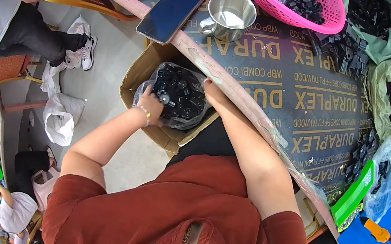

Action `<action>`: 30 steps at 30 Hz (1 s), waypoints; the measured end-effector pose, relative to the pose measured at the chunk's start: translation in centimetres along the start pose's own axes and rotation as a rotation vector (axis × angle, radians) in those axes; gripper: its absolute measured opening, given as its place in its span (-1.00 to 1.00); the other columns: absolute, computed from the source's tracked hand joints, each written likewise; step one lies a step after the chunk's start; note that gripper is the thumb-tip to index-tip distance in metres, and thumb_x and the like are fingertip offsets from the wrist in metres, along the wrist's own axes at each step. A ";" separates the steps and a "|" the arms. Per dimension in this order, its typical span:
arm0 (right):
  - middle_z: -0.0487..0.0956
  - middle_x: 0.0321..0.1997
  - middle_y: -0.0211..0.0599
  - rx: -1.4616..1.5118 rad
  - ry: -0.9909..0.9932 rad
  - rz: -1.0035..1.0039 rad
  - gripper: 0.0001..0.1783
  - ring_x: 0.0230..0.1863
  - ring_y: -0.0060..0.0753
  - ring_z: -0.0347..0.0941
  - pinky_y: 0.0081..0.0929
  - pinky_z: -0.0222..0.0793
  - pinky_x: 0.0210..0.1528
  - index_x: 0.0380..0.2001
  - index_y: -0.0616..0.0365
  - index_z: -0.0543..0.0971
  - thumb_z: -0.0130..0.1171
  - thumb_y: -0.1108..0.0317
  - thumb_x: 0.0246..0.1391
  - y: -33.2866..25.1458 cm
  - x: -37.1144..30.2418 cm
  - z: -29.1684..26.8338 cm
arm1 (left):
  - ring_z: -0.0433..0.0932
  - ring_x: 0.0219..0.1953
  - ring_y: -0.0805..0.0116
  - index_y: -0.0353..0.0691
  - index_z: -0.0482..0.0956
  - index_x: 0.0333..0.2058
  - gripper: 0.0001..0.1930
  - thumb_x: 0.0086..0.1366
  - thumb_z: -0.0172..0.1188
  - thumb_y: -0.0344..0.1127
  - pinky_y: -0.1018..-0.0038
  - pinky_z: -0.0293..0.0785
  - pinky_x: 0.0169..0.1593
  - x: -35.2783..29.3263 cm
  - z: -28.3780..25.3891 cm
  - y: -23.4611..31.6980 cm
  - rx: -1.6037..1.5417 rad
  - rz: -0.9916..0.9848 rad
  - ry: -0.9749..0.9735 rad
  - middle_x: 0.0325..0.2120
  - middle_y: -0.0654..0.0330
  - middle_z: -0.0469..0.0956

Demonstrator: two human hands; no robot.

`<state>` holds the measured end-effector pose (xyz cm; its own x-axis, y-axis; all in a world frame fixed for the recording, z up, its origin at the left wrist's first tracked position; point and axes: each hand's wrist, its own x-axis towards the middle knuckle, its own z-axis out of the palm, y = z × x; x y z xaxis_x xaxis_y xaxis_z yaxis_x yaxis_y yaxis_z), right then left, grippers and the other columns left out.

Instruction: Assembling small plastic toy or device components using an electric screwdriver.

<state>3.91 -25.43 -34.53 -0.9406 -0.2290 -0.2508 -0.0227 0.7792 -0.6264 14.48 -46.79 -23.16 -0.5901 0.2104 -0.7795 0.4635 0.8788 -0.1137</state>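
A clear plastic bag [188, 122] filled with small black parts [176, 87] sits inside an open cardboard box [132, 79], beside the table edge. My left hand [151, 107] is at the bag's near left side, closed on its rim, with a finger lying over the parts. Close to those fingers is a part with a round silvery end [164, 98]. My right hand [214, 93] is at the bag's right side by the table edge, closed on the plastic. Its fingers are mostly hidden.
On the dark table [265, 66] lie a phone [173, 11] overhanging the edge, a steel mug [230, 16] and a pink basket [326, 22] of black parts. A green tray [353, 195] stands right. At left are a seated person's leg [35, 33] and a white sack [61, 116].
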 end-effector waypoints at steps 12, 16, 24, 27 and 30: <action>0.49 -0.40 -0.35 1.360 -0.328 0.469 -0.85 -0.65 -0.66 0.11 -0.64 0.03 -0.67 -0.23 0.10 0.41 -0.04 0.26 0.33 -10.6 -6.3 -9.2 | 0.56 -0.17 0.23 -0.05 0.68 -0.45 -0.91 0.09 0.20 -0.33 0.24 0.48 -0.09 -12.7 -2.7 -4.8 -0.151 -0.138 0.543 -0.38 0.23 0.57; 0.60 -0.01 -0.17 1.376 -0.447 0.384 -0.87 -0.63 -0.69 0.14 -0.68 0.09 -0.62 -0.16 0.09 0.36 -0.13 0.30 0.38 -13.4 -9.9 -13.3 | 0.51 -0.26 0.18 -0.17 0.55 -0.57 -0.95 0.03 0.19 -0.39 0.27 0.49 -0.19 -15.6 -5.0 -5.1 -0.223 -0.093 0.799 -0.45 0.19 0.47; 0.28 0.41 -0.26 0.765 -0.137 -0.150 -0.69 -0.01 -0.61 0.32 -0.60 0.23 0.10 0.11 0.19 0.37 -0.18 0.34 0.40 -9.3 -11.8 -12.6 | 0.46 -0.12 0.10 -0.25 0.53 -0.61 -0.94 -0.02 0.21 -0.44 0.28 0.49 0.05 -16.2 -5.4 -6.2 -0.263 -0.014 0.936 -0.32 0.11 0.43; 0.34 0.27 -0.24 0.793 -0.281 0.294 -0.43 0.18 -0.51 0.23 -0.54 0.07 0.28 0.42 0.13 0.14 -0.18 0.36 0.38 -8.6 -10.5 -11.9 | 0.45 -0.04 0.08 -0.26 0.58 -0.61 -0.94 -0.03 0.19 -0.44 0.28 0.41 0.21 -12.9 -2.0 -7.1 -0.245 -0.046 0.845 -0.28 0.11 0.43; 0.40 0.01 -0.31 0.740 -0.286 0.161 -0.51 -0.09 -0.55 0.34 -0.56 0.25 0.01 0.35 0.11 0.21 -0.18 0.30 0.40 -8.2 -10.3 -11.9 | 0.45 -0.01 0.03 -0.27 0.60 -0.61 -0.93 -0.01 0.18 -0.44 0.24 0.35 0.28 -12.0 -2.6 -7.9 -0.326 -0.109 0.877 -0.24 0.06 0.44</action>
<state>9.81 -22.53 -18.07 -0.7876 -0.3656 -0.4959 0.4301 0.2500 -0.8675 16.14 -55.17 -11.29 -0.9678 0.2511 -0.0177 0.2471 0.9612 0.1229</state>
